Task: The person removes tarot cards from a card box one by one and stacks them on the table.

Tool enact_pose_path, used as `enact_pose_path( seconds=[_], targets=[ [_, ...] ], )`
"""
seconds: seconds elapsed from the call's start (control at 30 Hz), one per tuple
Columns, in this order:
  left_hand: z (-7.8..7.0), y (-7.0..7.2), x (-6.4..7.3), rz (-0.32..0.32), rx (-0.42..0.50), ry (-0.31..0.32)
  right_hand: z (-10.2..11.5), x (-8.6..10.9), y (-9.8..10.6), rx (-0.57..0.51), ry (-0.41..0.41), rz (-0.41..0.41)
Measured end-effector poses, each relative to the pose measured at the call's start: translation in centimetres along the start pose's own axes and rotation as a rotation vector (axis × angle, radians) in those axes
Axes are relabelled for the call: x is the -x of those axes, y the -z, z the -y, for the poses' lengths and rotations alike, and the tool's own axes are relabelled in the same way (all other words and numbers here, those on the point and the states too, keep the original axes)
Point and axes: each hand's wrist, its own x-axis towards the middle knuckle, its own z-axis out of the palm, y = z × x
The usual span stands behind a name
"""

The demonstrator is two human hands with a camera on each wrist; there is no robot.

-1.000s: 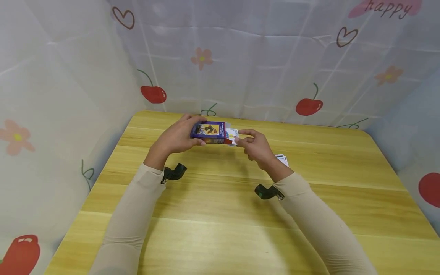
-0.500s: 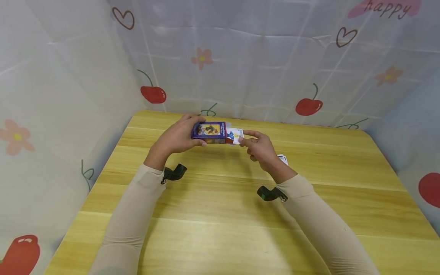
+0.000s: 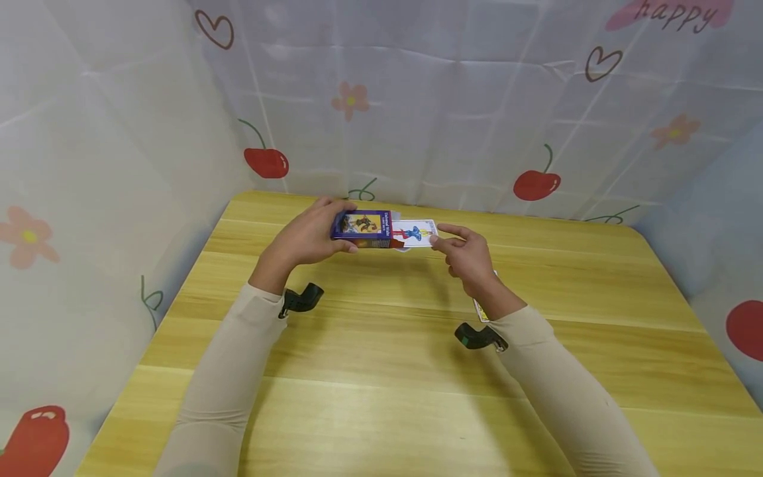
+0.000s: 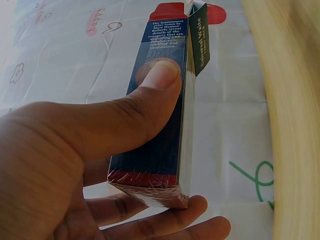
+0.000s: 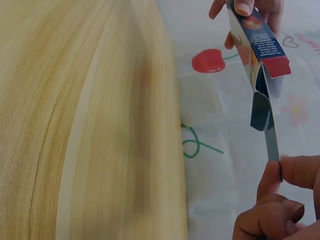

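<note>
My left hand (image 3: 305, 235) grips a purple tarot card box (image 3: 363, 226) by its closed end, thumb along the printed side (image 4: 159, 117). The box lies sideways above the table, its open end to the right. Out of that end sticks a white-bordered tarot card (image 3: 414, 234) with a blue and red figure. Thumb and fingers of my right hand (image 3: 467, 255) pinch its outer end; whether it is one card or several I cannot tell. In the right wrist view, the opened box flap (image 5: 260, 110) hangs beside the card.
Other cards (image 3: 480, 310) lie on the wooden table (image 3: 357, 397), mostly hidden under my right wrist. Dark wrist mounts (image 3: 303, 299) project from both sleeves. A white printed curtain (image 3: 441, 132) stands behind the table's far edge.
My right hand has moved to the right, drawing the card farther out of the box. More of the cards on the table shows below my wrist. The left hand and the box stay put.
</note>
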Motion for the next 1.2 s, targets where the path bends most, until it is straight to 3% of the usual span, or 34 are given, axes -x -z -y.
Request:
enact_pose_path(
  seconds=[0.2, 0.37, 0.6, 0.83, 1.03, 1.2],
  targets=[
    [0.0, 0.1, 0.0, 0.001, 0.001, 0.003, -0.4, 0.0, 1.1, -0.002, 0.037, -0.069],
    [-0.1, 0.1, -0.1, 0.003, -0.001, -0.003, -0.8, 0.3, 3.4, -0.056, 0.049, -0.130],
    [-0.1, 0.2, -0.1, 0.008, -0.001, 0.007, -1.4, 0.7, 6.9, -0.073, -0.020, -0.178],
    [0.0, 0.0, -0.1, 0.008, 0.007, 0.008, -2.7, 0.9, 9.9, 0.131, -0.093, -0.187],
    [0.0, -0.1, -0.1, 0.008, 0.001, -0.002, -3.8, 0.9, 11.1, 0.313, -0.126, -0.100],
    [0.0, -0.3, -0.2, 0.009, -0.002, -0.002, -4.9, 0.6, 11.4, 0.459, -0.090, -0.039]
  ],
)
